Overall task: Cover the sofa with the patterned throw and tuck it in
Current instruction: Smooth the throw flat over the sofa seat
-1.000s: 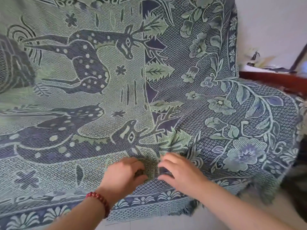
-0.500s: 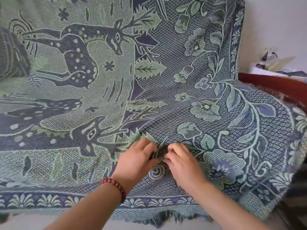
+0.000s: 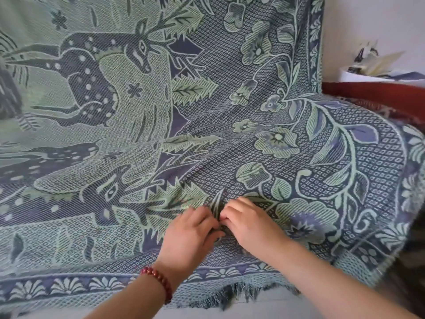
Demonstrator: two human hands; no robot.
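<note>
The patterned throw (image 3: pixel 230 125), blue and green with deer, leaves and flowers, lies draped over the whole sofa, back, seat and right arm. Its fringed border (image 3: pixel 230 293) hangs over the seat's front edge. My left hand (image 3: pixel 190 233), with a red bead bracelet at the wrist, and my right hand (image 3: pixel 248 222) meet side by side on the seat. Their fingertips pinch a small raised fold of the throw between them. The sofa itself is hidden under the cloth, apart from a strip of red patterned fabric (image 3: pixel 388 107) at the right.
A dark red wooden edge (image 3: pixel 372 90) runs along the right behind the sofa arm, with papers and a white object (image 3: pixel 377 65) on it against the pale wall. A pale floor (image 3: pixel 230 311) shows below the fringe.
Both hands have moved up the seat, away from the front border, and come closer together, gathering a small fold of the throw between the fingertips. The view has shifted closer.
</note>
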